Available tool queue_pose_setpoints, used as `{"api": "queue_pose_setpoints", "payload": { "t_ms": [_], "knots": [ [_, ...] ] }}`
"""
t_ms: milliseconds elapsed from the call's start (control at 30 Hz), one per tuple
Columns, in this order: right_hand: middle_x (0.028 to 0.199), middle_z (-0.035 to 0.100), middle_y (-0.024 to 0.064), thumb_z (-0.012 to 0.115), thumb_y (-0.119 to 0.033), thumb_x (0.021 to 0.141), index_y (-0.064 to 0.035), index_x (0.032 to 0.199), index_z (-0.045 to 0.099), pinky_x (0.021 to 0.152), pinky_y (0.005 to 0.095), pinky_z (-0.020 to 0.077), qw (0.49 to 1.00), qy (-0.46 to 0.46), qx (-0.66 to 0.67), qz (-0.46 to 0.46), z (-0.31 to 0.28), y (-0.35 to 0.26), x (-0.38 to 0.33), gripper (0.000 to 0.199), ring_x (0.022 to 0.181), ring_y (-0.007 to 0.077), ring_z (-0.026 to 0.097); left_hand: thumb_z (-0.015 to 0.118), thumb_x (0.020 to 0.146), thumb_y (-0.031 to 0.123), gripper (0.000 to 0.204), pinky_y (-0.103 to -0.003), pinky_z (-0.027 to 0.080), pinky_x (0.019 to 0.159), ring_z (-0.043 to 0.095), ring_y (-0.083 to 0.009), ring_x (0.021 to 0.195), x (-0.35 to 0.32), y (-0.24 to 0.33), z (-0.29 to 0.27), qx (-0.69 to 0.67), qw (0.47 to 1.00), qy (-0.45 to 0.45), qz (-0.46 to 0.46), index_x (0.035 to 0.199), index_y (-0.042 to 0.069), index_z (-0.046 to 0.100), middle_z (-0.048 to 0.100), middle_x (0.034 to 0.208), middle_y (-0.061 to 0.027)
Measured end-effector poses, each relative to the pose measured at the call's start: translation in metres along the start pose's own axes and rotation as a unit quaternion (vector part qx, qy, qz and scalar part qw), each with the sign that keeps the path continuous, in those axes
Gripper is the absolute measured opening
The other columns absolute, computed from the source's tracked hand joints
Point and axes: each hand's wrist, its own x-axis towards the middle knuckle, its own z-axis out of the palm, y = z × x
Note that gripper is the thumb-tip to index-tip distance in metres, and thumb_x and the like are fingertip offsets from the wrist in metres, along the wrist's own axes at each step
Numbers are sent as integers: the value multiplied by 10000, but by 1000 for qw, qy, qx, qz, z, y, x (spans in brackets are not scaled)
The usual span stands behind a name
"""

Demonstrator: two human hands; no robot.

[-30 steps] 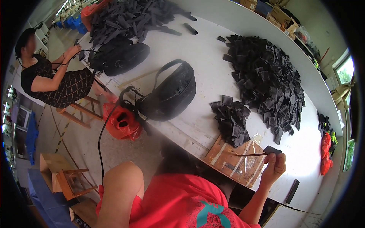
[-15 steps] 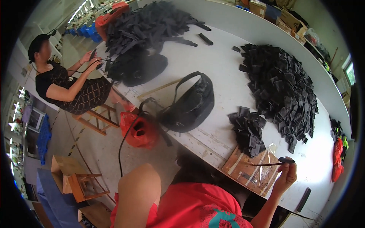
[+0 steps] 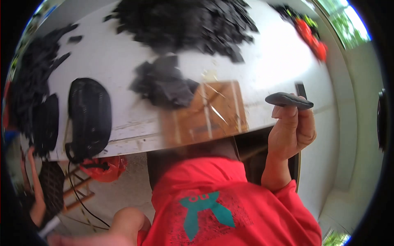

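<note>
My right hand (image 3: 290, 133) is raised off the table's right front. Its thumb and fingers pinch a small dark grey folded fabric piece (image 3: 289, 100). A blurred stretch of my left arm ends in my left hand (image 3: 67, 240) at the lower left edge, away from the table; its fingers are smeared. In front of me a brown wooden board (image 3: 225, 104) with pale tape strips lies at the table edge. A small heap of black fabric pieces (image 3: 164, 84) overlaps the board's far left corner.
The white table (image 3: 135, 119) bears a large black fabric pile (image 3: 184, 24) and black strips (image 3: 35, 69) at the left. A black bag (image 3: 90, 117) stands near its edge, above a red plastic bag (image 3: 107, 169). A co-worker's arm (image 3: 37, 188) shows at far left.
The view has swung to the right, bringing the board to the middle. My right hand still holds the dark piece; the thin brown stick-like thing beside it no longer shows. My left arm now reaches lower left.
</note>
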Motion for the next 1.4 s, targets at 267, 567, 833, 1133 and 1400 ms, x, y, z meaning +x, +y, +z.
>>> {"api": "queue_pose_setpoints", "payload": {
  "t_ms": [267,567,833,1133,1400],
  "knots": [
    [597,485,87,633,-23,801,-1,798,623,470,288,345,912,-100,-303,256,-98,78,-154,24,487,163,456,551,825,26,137,-335,437,775,571,-235,851,-177,-101,55,198,835,-220,-463,907,-9,655,646,894,-108],
    [786,635,175,624,-143,796,-34,865,649,641,432,480,759,-238,-463,390,-131,200,-278,131,746,363,616,537,803,67,154,-378,450,760,586,-327,840,-214,-176,100,237,848,-224,-417,878,-4,651,640,864,-158],
    [807,647,186,603,-41,773,-1,918,643,688,375,505,863,-147,-325,359,-143,185,-294,155,765,350,637,632,743,153,206,-399,468,746,603,-329,806,-234,-246,102,424,726,-320,-437,902,22,634,639,835,-173],
    [686,562,139,584,11,788,-36,898,624,534,364,450,917,-291,-163,219,-41,74,-158,125,616,311,578,548,787,-64,177,-228,463,708,566,-88,781,-154,-144,62,55,824,-271,-495,957,-26,576,605,825,-48],
    [723,570,98,712,-97,732,-16,920,616,520,294,452,933,-296,78,190,65,7,-79,226,586,214,575,556,766,-86,312,-228,447,768,553,-100,830,-137,-18,70,-197,707,-257,-629,1065,-12,507,576,909,-49]
  ]
}}
